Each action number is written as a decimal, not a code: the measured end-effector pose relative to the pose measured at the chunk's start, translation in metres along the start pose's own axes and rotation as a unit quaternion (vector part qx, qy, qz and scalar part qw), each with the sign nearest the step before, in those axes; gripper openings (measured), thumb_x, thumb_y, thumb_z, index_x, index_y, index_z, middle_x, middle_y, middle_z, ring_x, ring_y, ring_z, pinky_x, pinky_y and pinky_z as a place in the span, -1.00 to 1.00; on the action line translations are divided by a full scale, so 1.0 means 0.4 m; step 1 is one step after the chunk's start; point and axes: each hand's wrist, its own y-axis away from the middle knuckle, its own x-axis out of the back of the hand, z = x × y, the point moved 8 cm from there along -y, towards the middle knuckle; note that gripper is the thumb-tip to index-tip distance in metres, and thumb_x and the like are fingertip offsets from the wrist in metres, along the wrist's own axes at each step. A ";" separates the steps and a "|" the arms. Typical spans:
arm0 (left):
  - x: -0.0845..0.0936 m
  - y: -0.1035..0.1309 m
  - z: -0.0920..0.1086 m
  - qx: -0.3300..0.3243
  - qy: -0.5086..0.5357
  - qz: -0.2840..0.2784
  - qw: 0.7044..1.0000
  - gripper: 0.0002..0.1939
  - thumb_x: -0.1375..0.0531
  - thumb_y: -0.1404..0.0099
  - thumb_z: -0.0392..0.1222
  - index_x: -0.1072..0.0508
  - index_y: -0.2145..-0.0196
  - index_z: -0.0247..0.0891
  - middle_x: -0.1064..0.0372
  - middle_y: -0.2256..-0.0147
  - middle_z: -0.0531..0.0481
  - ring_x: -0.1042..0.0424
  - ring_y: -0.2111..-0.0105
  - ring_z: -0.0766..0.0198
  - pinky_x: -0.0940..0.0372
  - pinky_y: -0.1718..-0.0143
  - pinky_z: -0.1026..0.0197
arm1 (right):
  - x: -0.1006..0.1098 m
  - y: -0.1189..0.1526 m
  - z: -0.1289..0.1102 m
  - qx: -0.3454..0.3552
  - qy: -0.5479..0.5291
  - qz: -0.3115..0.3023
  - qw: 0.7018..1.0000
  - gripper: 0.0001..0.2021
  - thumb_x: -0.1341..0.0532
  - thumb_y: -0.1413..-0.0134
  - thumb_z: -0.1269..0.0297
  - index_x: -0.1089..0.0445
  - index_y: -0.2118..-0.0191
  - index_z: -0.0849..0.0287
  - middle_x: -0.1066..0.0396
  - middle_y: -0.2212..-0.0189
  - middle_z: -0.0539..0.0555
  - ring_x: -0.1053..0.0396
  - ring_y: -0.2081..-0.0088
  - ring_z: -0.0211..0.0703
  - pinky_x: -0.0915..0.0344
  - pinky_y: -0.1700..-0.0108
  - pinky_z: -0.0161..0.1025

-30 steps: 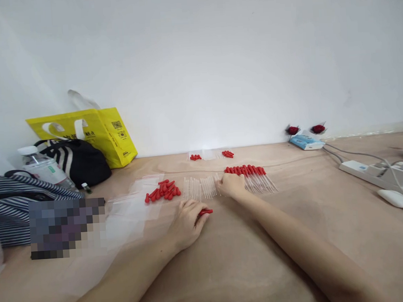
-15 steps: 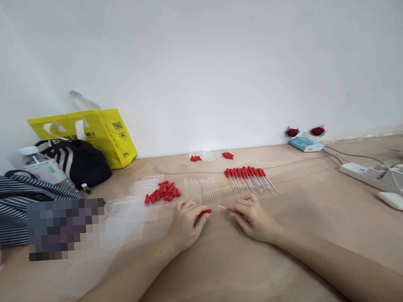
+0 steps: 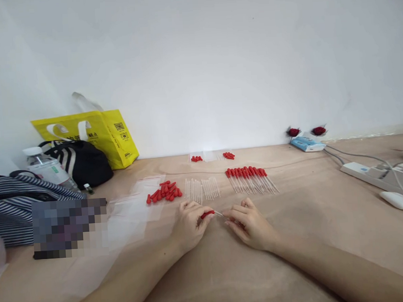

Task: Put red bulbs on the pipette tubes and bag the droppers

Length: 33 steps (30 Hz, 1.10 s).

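My left hand pinches a red rubber dropper bulb between thumb and fingers. Opposite it, my right hand grips a thin clear dropper tube, whose end meets the open mouth of the bulb; how far it sits inside I cannot tell. Beyond my left hand lies a heap of loose red bulbs on clear plastic bags. Several bare tubes lie side by side just past my hands. To their right is a row of droppers with red bulbs on their tubes.
Small bags with red bulbs lie by the wall. At left stand a striped bag, a water bottle, a black bag and a yellow tote. A tissue pack and power strip are at right.
My right hand has moved left with the tube, closing the gap so that the tube's end now meets the bulb. The view has shifted slightly.
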 end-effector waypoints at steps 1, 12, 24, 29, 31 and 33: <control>-0.001 0.000 -0.001 0.002 0.000 -0.001 1.000 -0.84 -0.06 -0.24 -0.17 -0.42 0.38 -0.18 -0.44 0.47 0.10 -0.32 0.41 0.29 0.01 0.23 0.14 | -0.001 0.000 -0.002 0.003 -0.001 0.000 1.000 -0.82 -0.02 -0.09 0.38 -0.34 0.25 0.20 -0.35 0.49 0.02 -0.20 0.47 -0.29 0.04 0.29 -0.24; -0.004 0.002 0.031 -0.044 0.012 -0.039 0.998 -0.84 -0.04 -0.25 -0.21 -0.40 0.40 -0.19 -0.43 0.48 0.09 -0.32 0.41 0.29 0.01 0.18 0.09 | 0.019 0.000 -0.004 0.037 0.009 -0.009 0.999 -0.73 0.01 -0.08 0.42 -0.38 0.18 0.11 -0.36 0.54 0.00 -0.19 0.50 -0.29 0.10 0.31 -0.20; -0.014 0.005 0.059 -0.089 -0.006 -0.062 0.994 -0.82 -0.01 -0.23 -0.21 -0.37 0.43 -0.24 -0.39 0.50 0.04 -0.31 0.41 0.28 0.00 0.10 0.07 | 0.003 -0.006 -0.012 0.024 0.001 -0.010 1.000 -0.76 0.04 -0.08 0.43 -0.37 0.30 0.19 -0.34 0.51 0.03 -0.17 0.48 -0.28 0.09 0.31 -0.22; -0.012 0.003 0.063 -0.092 -0.007 -0.065 0.994 -0.82 0.00 -0.24 -0.20 -0.37 0.43 -0.23 -0.40 0.48 0.03 -0.31 0.39 0.26 0.00 0.11 0.07 | -0.008 -0.010 -0.011 0.012 -0.022 -0.024 0.999 -0.78 0.04 -0.10 0.43 -0.34 0.31 0.18 -0.36 0.48 0.03 -0.22 0.44 -0.28 0.07 0.31 -0.25; -0.015 0.003 0.063 -0.095 -0.007 -0.072 0.993 -0.82 0.00 -0.24 -0.20 -0.37 0.42 -0.22 -0.40 0.48 0.04 -0.31 0.39 0.26 0.00 0.11 0.07 | -0.013 -0.010 -0.009 0.008 -0.027 -0.027 0.999 -0.79 0.04 -0.10 0.42 -0.34 0.31 0.18 -0.36 0.48 0.02 -0.22 0.44 -0.29 0.07 0.31 -0.26; -0.017 0.003 0.063 -0.097 -0.007 -0.074 0.993 -0.82 0.00 -0.24 -0.21 -0.37 0.42 -0.22 -0.39 0.49 0.04 -0.31 0.39 0.26 0.00 0.11 0.08 | -0.018 -0.011 -0.007 0.005 -0.028 -0.032 0.999 -0.79 0.03 -0.11 0.41 -0.34 0.31 0.17 -0.37 0.48 0.01 -0.23 0.44 -0.29 0.06 0.31 -0.27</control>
